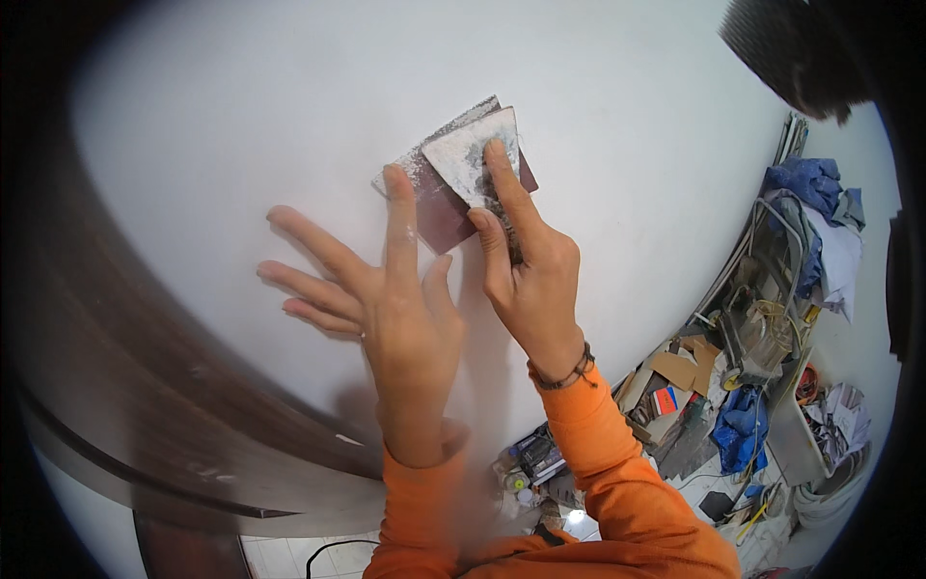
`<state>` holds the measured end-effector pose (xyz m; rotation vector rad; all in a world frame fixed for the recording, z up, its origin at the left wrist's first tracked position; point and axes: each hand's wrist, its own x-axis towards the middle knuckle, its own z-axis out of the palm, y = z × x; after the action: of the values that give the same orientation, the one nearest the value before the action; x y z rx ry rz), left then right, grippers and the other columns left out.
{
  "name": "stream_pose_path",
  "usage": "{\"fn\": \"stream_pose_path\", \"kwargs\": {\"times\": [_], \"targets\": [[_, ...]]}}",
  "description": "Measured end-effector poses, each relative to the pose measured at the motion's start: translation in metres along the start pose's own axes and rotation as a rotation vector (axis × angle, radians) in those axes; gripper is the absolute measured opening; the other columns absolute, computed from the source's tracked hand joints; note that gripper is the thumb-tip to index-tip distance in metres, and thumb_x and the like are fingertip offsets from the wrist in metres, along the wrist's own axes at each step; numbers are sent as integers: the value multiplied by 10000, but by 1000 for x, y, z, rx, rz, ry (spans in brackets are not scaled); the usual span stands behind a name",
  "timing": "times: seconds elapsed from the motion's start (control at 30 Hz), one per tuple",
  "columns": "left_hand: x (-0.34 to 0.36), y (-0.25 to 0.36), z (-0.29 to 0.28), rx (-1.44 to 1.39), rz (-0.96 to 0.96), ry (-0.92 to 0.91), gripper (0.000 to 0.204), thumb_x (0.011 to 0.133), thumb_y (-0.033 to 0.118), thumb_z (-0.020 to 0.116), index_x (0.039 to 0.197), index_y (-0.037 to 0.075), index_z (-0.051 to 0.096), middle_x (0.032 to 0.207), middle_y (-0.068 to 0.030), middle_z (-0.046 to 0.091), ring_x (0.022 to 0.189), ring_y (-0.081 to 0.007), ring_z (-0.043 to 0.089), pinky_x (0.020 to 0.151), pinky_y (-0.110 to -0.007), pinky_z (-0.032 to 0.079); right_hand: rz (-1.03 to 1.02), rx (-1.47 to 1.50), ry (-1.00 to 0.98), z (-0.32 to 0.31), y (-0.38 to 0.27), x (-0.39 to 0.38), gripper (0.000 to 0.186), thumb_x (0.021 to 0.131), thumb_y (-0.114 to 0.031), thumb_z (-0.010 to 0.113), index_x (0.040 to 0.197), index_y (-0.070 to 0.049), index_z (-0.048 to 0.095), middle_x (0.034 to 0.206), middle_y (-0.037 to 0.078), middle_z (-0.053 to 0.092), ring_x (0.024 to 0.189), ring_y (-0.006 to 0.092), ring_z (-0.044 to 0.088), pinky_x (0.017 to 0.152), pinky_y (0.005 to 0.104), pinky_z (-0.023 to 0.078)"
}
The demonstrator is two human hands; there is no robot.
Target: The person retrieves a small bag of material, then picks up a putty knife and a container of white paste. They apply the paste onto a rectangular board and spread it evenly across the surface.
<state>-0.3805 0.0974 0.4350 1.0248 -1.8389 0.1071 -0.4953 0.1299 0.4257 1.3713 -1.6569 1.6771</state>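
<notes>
My left hand (391,318) is open, fingers spread over a white surface (193,116); its index fingertip touches the edge of a maroon sandpaper sheet (444,222) streaked with white dust. My right hand (535,280) is closed on a smaller pale, dust-caked piece of sandpaper (463,154), thumb at its lower edge and index finger across its face. This piece lies over the maroon one. The right hand's other fingers are mostly hidden.
A dark brown curved band (164,347) borders the white surface at left. At lower right, a cluttered pile holds blue bundles (741,429), cardboard (675,367), cables and a pale bin (801,454). A dark bristly object (781,53) hangs at upper right. Tiled floor (289,555) shows below.
</notes>
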Motion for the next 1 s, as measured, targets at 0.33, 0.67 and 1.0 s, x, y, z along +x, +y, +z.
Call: {"fn": "stream_pose_path", "kwargs": {"times": [0.33, 0.67, 1.0], "targets": [[2, -1, -3, -7, 19, -7, 817, 875, 100, 629, 1589, 428, 406, 1714, -260, -119, 1483, -608, -248, 1126, -808, -45, -6, -12, 24, 4, 1, -12, 581, 970, -104, 669, 1530, -125, 517, 929, 144, 741, 666, 277, 690, 604, 323, 527], [0, -8, 13, -41, 87, 126, 580, 1028, 584, 431, 1551, 342, 499, 1720, -251, -62, 1497, -589, -234, 1122, -786, -113, -63, 73, 98, 17, 20, -46, 626, 953, -116, 689, 1548, -156, 496, 729, 121, 661, 570, 275, 625, 520, 357, 475], [0, -12, 23, 0, 95, 176, 612, 1035, 649, 318, 1535, 359, 519, 1723, -240, -41, 1505, -571, -236, 1113, -788, -133, -95, 119, 171, 26, 22, -49, 629, 968, -175, 696, 1557, -165, 476, 664, 102, 606, 517, 272, 567, 490, 377, 431]]}}
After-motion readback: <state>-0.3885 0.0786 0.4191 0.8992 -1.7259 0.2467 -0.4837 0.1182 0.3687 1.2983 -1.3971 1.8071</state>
